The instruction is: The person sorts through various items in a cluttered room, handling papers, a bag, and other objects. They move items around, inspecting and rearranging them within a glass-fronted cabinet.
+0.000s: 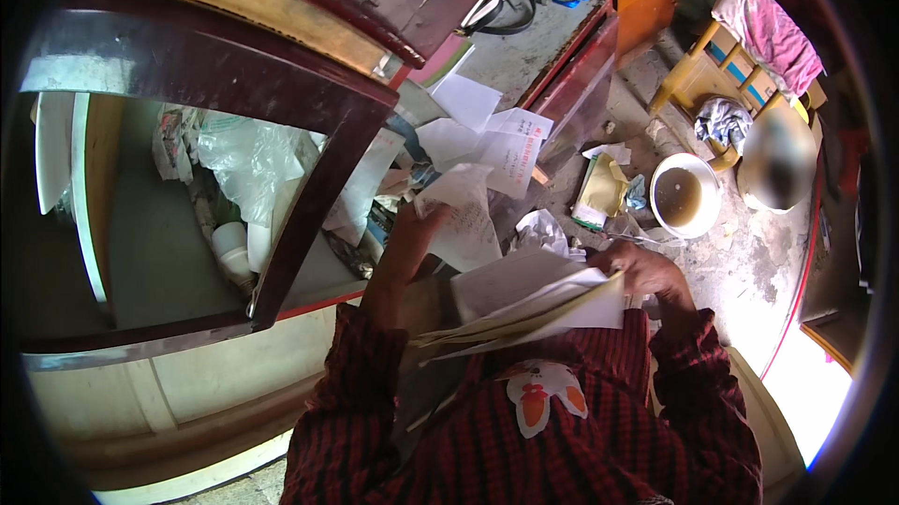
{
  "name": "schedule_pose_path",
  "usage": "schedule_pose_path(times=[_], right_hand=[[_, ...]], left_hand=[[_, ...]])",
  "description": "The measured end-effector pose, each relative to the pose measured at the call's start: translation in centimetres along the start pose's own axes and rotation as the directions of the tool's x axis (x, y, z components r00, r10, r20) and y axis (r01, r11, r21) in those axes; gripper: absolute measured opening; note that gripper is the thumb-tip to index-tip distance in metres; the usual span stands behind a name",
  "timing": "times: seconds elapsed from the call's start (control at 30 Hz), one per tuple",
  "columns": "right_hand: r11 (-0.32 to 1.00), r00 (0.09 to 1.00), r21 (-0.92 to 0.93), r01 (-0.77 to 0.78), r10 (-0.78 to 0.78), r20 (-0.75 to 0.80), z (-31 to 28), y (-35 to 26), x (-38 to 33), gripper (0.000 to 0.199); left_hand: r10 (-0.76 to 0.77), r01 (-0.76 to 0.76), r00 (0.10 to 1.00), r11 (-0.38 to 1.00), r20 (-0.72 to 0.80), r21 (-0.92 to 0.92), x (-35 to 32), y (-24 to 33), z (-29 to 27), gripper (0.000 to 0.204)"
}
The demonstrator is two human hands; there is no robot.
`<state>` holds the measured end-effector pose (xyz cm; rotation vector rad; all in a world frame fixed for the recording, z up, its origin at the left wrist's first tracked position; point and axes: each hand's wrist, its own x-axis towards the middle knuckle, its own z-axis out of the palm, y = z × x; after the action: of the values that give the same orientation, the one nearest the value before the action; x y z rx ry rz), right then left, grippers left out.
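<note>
My right hand (644, 271) is closed on the edge of a stack of papers (543, 297), white and yellowish sheets fanned out in front of my body. To the left, my left hand (415, 232) pinches a creased, thin sheet of paper (465, 232) with faint writing on it. Just beyond that sheet lie loose white papers (510, 145), one with red print, at the opening of a dark red wooden cabinet (365, 98). Crumpled paper (543, 232) sits on the floor between my hands.
Inside the cabinet are clear plastic bags (248, 154) and a white bottle (232, 248). On the floor at right stand a bucket of brown liquid (688, 196), an opened yellow-green box (601, 189) and a wooden chair (712, 74) with a pink cloth (763, 32).
</note>
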<state>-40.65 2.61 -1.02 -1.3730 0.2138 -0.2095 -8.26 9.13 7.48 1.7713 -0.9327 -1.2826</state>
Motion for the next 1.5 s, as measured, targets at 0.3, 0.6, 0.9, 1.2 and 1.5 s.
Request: schedule_pose_path(times=[0.3,0.6,0.9,1.2,1.5], right_hand=[[1.0,0.998,-0.016,0.013,-0.014,-0.063,1.5,-3.1,1.5,0.035],[0.997,0.996,0.023,0.078,-0.077,-0.036,2.5,-3.3,0.3,0.033],[0.989,0.987,-0.002,0.146,-0.145,0.069,3.2,-4.6,-0.6,0.03],[0.963,0.959,0.025,0.268,-0.269,0.09,4.0,-5.2,-0.7,0.027],[0.956,0.951,0.012,0.293,-0.293,0.094,3.9,-5.2,-1.0,0.028]], left_hand=[[-0.094,0.109,0.991,0.981,0.097,-0.161,-0.6,2.5,2.1,0.043],[0.164,-0.186,0.972,0.975,0.169,0.123,-2.1,4.6,2.0,0.041],[0.393,-0.522,0.852,0.585,0.347,0.621,1.7,-0.7,-1.7,0.042],[0.288,-0.416,0.908,0.708,0.304,0.572,3.0,-0.2,-0.6,0.035],[0.147,-0.215,0.945,0.952,0.294,0.216,4.4,-1.4,-0.1,0.032]])
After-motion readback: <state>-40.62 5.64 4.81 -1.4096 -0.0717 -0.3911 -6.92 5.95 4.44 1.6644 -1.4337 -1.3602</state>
